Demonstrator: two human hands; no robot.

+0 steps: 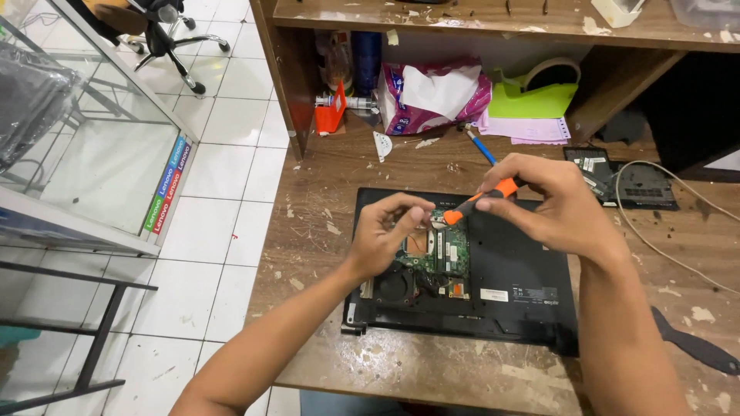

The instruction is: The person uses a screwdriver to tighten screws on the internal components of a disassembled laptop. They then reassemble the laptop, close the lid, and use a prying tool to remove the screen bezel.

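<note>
A black laptop base (516, 270) lies bottom-up on the worn wooden desk (324, 177), with a panel off and the green circuit board (443, 254) and fan (393, 285) exposed. My right hand (559, 204) grips an orange-and-black screwdriver (482, 202), its tip pointing down-left toward the board's upper edge. My left hand (389, 231) hovers over the open bay, thumb and fingers pinched close together right by the screwdriver's tip. Whether it holds a small screw is hidden.
A removed black cover (617, 181) and a white cable (655, 246) lie at the right. Under the shelf sit a tissue pack (432, 96), green tape dispenser (536, 96), pink papers (524, 127) and an orange tool (330, 115). A glass cabinet (92, 146) stands left.
</note>
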